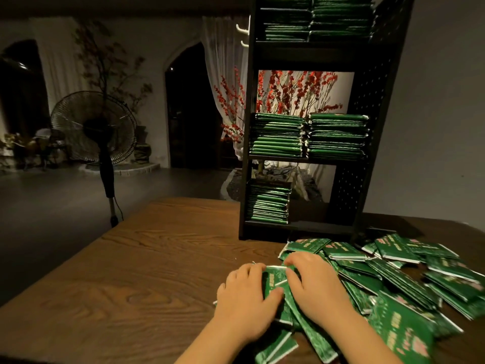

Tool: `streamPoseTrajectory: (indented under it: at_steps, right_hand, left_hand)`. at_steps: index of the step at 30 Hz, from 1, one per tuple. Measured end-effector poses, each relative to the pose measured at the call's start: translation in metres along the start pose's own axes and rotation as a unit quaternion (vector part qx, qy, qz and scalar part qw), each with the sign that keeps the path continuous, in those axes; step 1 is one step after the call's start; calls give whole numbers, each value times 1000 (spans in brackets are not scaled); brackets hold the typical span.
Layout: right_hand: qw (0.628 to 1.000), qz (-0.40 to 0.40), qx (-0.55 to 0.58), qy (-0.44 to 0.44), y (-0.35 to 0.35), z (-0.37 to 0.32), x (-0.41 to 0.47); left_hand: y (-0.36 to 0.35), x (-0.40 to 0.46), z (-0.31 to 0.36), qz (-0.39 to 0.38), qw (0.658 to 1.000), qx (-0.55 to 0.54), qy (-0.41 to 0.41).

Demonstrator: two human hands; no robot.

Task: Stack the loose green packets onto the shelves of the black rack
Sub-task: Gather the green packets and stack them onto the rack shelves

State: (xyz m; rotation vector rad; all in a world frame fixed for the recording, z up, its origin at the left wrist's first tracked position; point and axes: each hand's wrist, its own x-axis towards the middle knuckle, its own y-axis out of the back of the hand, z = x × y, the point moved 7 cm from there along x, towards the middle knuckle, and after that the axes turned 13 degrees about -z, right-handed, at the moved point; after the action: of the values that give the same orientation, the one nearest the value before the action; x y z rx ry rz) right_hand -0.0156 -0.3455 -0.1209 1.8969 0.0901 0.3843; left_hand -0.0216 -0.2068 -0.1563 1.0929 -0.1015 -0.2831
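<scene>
A black rack [378,106] stands on the far right of the wooden table [147,271]. Its top and middle shelves each hold two stacks of green packets [309,136], and the bottom shelf holds one stack [267,203] on its left half. Loose green packets [409,274] lie scattered in a heap in front of the rack. My left hand [246,298] and my right hand [315,287] both grip a small bundle of green packets [274,281] at the heap's left edge, fingers curled over its sides.
A standing fan [94,130] is on the floor beyond the table's left side. Red-flowered branches [294,93] show behind the rack. The right half of the rack's bottom shelf [312,206] holds nothing.
</scene>
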Motion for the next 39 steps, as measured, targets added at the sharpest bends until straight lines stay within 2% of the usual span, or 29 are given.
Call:
streamPoseTrajectory:
  at_steps: [3, 6, 15, 18, 20, 22, 24, 25, 28, 32, 36, 39]
  right_hand:
    - [999, -45, -24, -14, -19, -2, 0]
    - [997, -66, -26, -14, -30, -11, 13]
    - [988, -117, -76, -71, -48, -30, 69]
    - [989, -103, -59, -83, -51, -29, 81]
    - [993, -88, -29, -79, -56, -27, 87]
    - [993, -90, 11, -79, -59, -24, 89]
    - [992, -98, 35, -75, -60, -22, 89]
    - [992, -96, 41, -71, -60, -21, 89]
    - [994, -62, 65, -58, -56, -20, 89]
    - [989, 2, 135, -57, -47, -13, 88]
    - [971, 57, 227, -38, -35, -12, 81]
    - [955, 82, 282, -27, -26, -10, 76]
  left_hand:
    - [-11, -2, -1, 13, 997, 74, 6]
    - [-4, 8, -9, 25, 996, 91, 1]
    - [21, 46, -41, -14, 997, 17, -79]
    - [27, 50, -48, 10, 996, -35, -78]
    - [35, 49, -57, 74, 996, -23, -38]
    - [46, 44, -70, 135, 989, 20, 59]
    - [49, 40, -86, 134, 978, 38, 156]
    - [47, 41, -90, 123, 977, 36, 171]
    - [43, 45, -88, 105, 987, 5, 120]
    - [47, 42, -87, 118, 990, -64, 29]
    - [56, 30, -71, 158, 968, -177, -80]
    - [61, 21, -61, 187, 947, -237, -113]
